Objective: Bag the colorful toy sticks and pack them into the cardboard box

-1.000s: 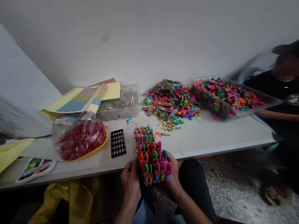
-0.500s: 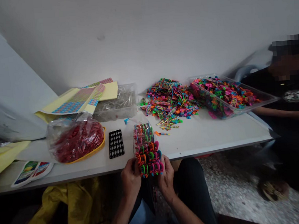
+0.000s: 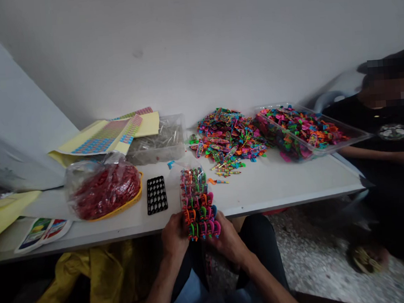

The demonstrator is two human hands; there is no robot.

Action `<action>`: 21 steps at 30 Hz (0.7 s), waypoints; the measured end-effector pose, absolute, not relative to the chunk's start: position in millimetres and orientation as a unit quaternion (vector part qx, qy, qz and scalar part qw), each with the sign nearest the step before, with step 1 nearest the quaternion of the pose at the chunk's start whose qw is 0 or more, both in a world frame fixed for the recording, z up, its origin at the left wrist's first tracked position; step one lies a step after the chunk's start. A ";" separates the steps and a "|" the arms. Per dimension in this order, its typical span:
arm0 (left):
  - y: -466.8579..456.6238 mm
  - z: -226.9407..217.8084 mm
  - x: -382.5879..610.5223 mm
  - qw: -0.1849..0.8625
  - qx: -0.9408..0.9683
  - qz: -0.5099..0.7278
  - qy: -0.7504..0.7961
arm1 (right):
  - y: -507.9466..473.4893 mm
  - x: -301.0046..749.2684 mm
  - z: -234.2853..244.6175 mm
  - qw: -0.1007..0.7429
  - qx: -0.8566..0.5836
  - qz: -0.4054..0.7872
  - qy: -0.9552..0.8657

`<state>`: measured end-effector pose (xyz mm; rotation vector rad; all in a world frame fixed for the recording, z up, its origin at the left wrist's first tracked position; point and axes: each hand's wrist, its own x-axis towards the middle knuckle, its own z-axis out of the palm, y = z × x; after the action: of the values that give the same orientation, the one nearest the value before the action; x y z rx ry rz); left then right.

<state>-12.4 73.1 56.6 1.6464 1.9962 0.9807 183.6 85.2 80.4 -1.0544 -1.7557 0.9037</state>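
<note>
At the table's near edge, upright rows of small bright plastic toy pieces (image 3: 202,213) in pink, green, orange and blue are packed into a block with a clear upper part. My left hand (image 3: 174,234) is closed on the left side of this block, its fingertips mostly hidden behind it. On the other side my right hand (image 3: 228,240) grips the lower right corner, the fingers partly hidden underneath. A black tray with holes (image 3: 157,195) lies left of the block. Just to the right is a single orange and yellow piece (image 3: 218,182).
Behind stands a heap of colourful plastic pieces (image 3: 227,135), with a clear bin (image 3: 328,150) of more at right. Leftward are a bagged yellow basket (image 3: 140,193) of red pieces, a clear box (image 3: 160,155) and sticker sheets (image 3: 99,136). A seated person (image 3: 380,156) is at right.
My right hand has shifted lower and further under the block's right side. The block itself has hardly moved, and my left hand stays on it.
</note>
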 end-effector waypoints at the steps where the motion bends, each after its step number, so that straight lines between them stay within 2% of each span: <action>1: 72.1 55.7 -14.1 0.197 0.586 0.355 0.701 | 87.1 178.0 80.8 0.417 -0.414 0.368 -0.720; 4: 65.1 50.8 -21.4 0.229 0.571 0.391 0.685 | 88.9 174.3 79.1 0.388 -0.394 0.382 -0.740; 7: 57.3 49.2 -27.7 0.239 0.542 0.399 0.700 | 89.8 188.2 73.8 0.370 -0.369 0.450 -0.724; 9: 54.0 52.5 -27.0 0.260 0.511 0.399 0.716 | 92.9 199.2 68.0 0.385 -0.382 0.505 -0.671; 11: 52.0 58.2 -20.4 0.333 0.439 0.420 0.721 | 99.2 204.1 62.4 0.428 -0.436 0.522 -0.595; 14: 49.2 66.7 -2.6 0.463 0.293 0.476 0.688 | 115.0 194.3 61.3 0.460 -0.505 0.467 -0.561; 21: 40.9 78.4 26.6 0.554 0.104 0.537 0.628 | 150.2 155.6 89.6 0.358 -0.523 0.293 -0.716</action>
<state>26.6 40.9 78.4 0.2465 1.4849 1.2683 155.6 150.2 89.6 -1.3502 -1.8460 0.7547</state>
